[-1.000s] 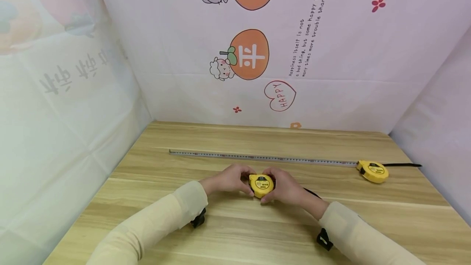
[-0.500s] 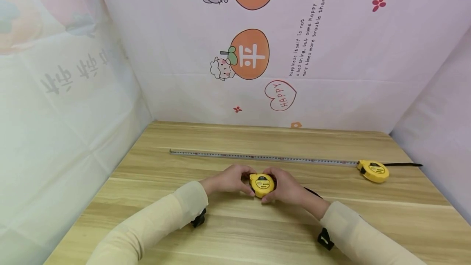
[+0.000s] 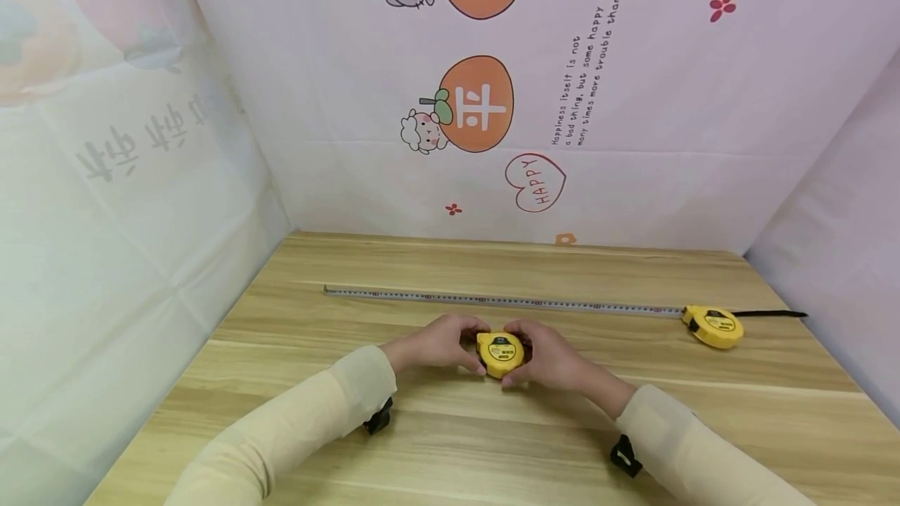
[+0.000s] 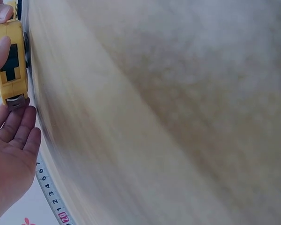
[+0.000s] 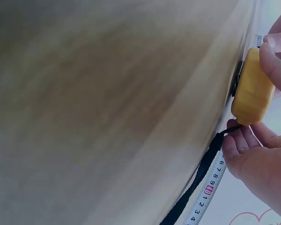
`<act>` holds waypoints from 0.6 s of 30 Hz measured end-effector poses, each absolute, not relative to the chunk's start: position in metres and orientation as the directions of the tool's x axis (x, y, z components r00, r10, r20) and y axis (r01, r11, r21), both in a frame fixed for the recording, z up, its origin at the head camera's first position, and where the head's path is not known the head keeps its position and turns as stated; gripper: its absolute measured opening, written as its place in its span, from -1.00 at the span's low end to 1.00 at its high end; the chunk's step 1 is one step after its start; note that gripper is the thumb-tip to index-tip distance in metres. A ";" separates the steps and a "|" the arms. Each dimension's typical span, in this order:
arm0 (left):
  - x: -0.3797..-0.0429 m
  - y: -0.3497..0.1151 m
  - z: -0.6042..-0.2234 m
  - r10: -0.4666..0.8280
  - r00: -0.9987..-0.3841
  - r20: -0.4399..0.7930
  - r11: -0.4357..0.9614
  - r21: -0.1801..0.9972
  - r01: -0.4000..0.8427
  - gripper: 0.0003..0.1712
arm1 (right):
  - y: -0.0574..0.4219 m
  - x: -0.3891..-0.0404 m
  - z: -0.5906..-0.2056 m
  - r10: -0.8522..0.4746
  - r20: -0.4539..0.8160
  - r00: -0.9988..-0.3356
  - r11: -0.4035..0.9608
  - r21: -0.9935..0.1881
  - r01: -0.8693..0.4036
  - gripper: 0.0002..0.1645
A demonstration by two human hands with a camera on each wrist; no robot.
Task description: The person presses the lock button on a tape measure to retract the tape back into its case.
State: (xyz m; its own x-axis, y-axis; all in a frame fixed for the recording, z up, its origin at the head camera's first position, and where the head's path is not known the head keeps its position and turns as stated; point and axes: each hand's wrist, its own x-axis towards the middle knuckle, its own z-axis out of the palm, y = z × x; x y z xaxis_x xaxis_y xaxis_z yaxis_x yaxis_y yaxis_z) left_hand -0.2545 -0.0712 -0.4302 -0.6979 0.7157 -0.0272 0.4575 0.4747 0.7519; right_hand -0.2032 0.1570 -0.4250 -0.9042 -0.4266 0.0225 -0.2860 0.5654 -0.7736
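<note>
In the head view, a yellow tape measure (image 3: pixel 501 355) sits between the two hands near the middle of the wooden table. My left hand (image 3: pixel 439 342) holds its left side, fingers at the far edge and thumb at the near edge. On the opposite side, my right hand (image 3: pixel 555 356) grips the case in the same manner. The left wrist view shows the metal end hook (image 4: pixel 16 101) at the case mouth, close to the left fingertips. From the case's other end a black wrist strap (image 5: pixel 203 164) trails past the right fingers in the right wrist view.
Beyond the hands, a second yellow tape measure (image 3: pixel 716 329) lies at the right, its blade (image 3: pixel 506 301) drawn out leftward across the wooden table (image 3: pixel 457 459). Its black strap (image 3: pixel 769 314) points right. Printed white cloth (image 3: pixel 351 100) walls stand at the back and sides.
My right hand and forearm have shifted very slightly to the right, and the strap by the right wrist no longer shows in the head view. The left hand stays in place.
</note>
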 end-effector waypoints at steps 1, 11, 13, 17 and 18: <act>-0.255 -0.072 -0.430 0.715 -0.698 -0.028 0.477 0.750 0.459 -0.24 | 0.158 -0.204 -0.425 -0.423 0.021 -0.906 0.568 -0.772 -0.284 -0.01; -0.252 -0.075 -0.422 0.683 -0.729 -0.048 0.512 0.743 0.430 -0.13 | 0.168 -0.204 -0.418 -0.436 0.012 -0.900 0.577 -0.764 -0.290 0.03; -0.250 -0.077 -0.419 0.669 -0.741 -0.053 0.525 0.740 0.421 -0.12 | 0.170 -0.203 -0.415 -0.436 0.016 -0.900 0.577 -0.763 -0.293 0.02; -0.250 -0.084 -0.415 0.648 -0.760 -0.049 0.535 0.740 0.408 -0.12 | 0.177 -0.202 -0.409 -0.435 0.032 -0.900 0.578 -0.757 -0.306 -0.03; -0.251 -0.086 -0.415 0.643 -0.764 -0.048 0.535 0.743 0.403 -0.12 | 0.179 -0.202 -0.408 -0.434 0.039 -0.900 0.577 -0.755 -0.311 -0.05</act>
